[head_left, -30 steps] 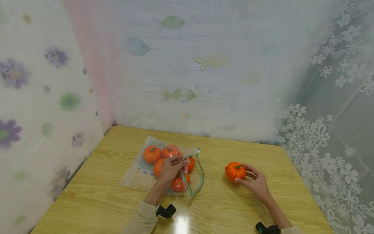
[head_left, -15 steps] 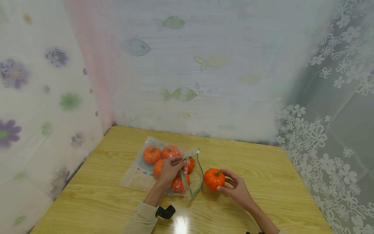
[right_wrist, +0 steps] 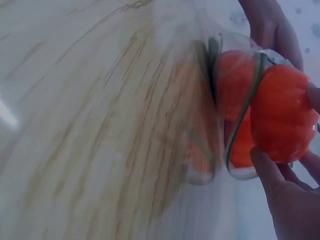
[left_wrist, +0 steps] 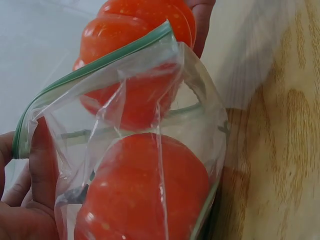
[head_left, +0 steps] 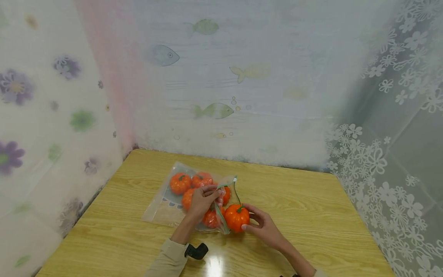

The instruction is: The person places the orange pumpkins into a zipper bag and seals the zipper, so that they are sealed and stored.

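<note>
A clear zip bag with a green zip edge lies on the table, several small orange pumpkins inside it. My left hand pinches the upper edge of the bag's mouth, holding it raised. With thumb and fingers my right hand grips another orange pumpkin by its right side, right at the mouth. In the left wrist view this held pumpkin is partly behind the bag's green zip edge. The right wrist view has the held pumpkin overlapping the bag's opening.
The wooden table has its far edge against a hanging sheet printed with fish. Flower-patterned sheets close in the left and right sides. A black camera sits on the left wrist.
My right hand has carried the pumpkin leftward across the table, from well right of the bag to its mouth. The left hand and the bag have stayed where they were.
</note>
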